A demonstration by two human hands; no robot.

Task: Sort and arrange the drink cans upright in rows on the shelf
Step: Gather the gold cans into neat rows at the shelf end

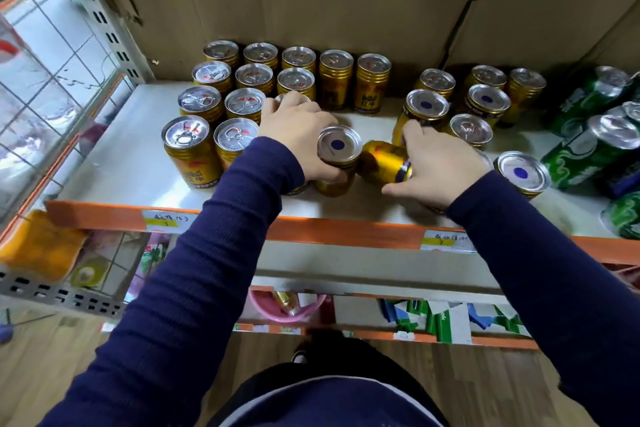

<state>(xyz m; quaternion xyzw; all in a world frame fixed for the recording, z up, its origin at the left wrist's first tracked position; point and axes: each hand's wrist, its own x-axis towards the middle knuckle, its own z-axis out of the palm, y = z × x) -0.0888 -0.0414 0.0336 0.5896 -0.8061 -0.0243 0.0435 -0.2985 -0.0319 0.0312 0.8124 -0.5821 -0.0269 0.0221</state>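
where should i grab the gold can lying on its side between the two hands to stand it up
Take the tipped can round the middle of its curved wall, from above. It lies on its side with one end toward the right hand, and the upside-down can in the left hand crowds its other end.
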